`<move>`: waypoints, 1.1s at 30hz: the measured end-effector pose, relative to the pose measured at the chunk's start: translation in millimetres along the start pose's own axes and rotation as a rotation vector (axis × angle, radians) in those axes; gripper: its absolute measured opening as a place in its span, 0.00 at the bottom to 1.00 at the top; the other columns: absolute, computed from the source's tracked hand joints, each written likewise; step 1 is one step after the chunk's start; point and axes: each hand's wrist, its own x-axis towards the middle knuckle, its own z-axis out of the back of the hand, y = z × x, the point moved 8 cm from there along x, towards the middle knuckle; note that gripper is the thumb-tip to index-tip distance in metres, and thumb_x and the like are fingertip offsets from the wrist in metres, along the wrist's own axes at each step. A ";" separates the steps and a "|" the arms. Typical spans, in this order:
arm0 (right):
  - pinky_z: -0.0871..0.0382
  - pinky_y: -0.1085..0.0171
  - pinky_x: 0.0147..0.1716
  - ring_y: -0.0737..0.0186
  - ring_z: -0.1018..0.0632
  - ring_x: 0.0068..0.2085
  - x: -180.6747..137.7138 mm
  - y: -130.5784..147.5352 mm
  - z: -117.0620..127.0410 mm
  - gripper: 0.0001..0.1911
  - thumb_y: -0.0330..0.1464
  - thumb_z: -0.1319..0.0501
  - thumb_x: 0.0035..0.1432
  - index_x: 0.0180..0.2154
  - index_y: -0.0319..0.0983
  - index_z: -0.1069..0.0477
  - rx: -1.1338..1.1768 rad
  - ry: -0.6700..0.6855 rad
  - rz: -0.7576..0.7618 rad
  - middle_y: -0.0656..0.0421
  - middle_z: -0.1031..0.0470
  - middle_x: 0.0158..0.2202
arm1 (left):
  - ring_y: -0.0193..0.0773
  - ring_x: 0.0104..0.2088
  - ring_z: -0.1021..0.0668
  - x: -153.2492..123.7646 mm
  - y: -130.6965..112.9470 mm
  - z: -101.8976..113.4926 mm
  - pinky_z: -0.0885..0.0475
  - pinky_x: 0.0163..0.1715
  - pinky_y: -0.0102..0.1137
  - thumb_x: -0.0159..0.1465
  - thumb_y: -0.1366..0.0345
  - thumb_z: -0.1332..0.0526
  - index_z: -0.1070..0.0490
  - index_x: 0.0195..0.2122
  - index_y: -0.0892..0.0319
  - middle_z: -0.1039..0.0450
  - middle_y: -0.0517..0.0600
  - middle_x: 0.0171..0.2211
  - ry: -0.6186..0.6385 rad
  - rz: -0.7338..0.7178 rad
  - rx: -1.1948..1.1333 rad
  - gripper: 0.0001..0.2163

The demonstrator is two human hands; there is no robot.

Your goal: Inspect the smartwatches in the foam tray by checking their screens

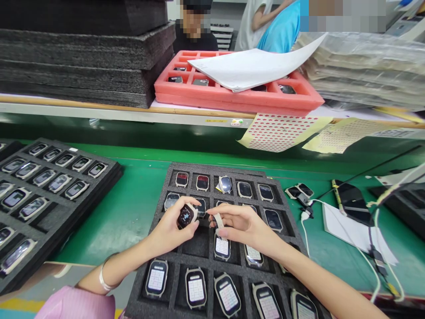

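My left hand (175,221) is closed on a smartwatch case (187,215) without a strap, its dark screen lit with a small coloured picture. Just to the right, my right hand (239,223) pinches another pale watch case (218,219), seen nearly edge-on and partly hidden by the fingers. Both hands are above a black foam tray (175,261) with square pockets. In its front rows, several watches such as this one (195,287) show white screens with a grid. Toward the back, watches such as this one (245,189) have dark screens; two look reddish.
A second foam tray (111,170) of watches lies at the left. To the right are two loose watches (300,190), a phone (352,201), paper (358,232) and white cables (303,228). A shelf above holds a pink foam tray (232,104) and black foam stacks (83,66). People are behind it.
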 end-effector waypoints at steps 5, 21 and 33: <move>0.31 0.67 0.36 0.65 0.25 0.37 0.8 0.1 1.7 0.16 0.27 0.32 0.53 0.45 0.40 0.24 -0.036 -0.001 0.006 0.60 0.30 0.34 | 0.32 0.28 0.34 0.6 -2.7 1.1 0.39 0.30 0.25 0.58 0.76 0.43 0.37 0.46 0.55 0.38 0.43 0.30 -0.006 -0.035 0.032 0.15; 0.31 0.67 0.34 0.65 0.25 0.36 -0.1 2.9 2.3 0.18 0.27 0.32 0.52 0.46 0.40 0.25 -0.006 -0.028 -0.015 0.59 0.29 0.34 | 0.33 0.31 0.32 0.7 -4.9 3.1 0.38 0.31 0.25 0.59 0.75 0.44 0.37 0.47 0.55 0.36 0.44 0.33 -0.034 -0.052 0.060 0.16; 0.30 0.66 0.36 0.63 0.24 0.38 -1.4 4.0 2.7 0.18 0.29 0.31 0.52 0.46 0.39 0.25 -0.017 -0.037 -0.021 0.58 0.28 0.35 | 0.30 0.24 0.34 -0.5 -1.6 3.6 0.38 0.25 0.25 0.59 0.73 0.43 0.37 0.49 0.56 0.37 0.43 0.30 -0.042 -0.011 0.008 0.17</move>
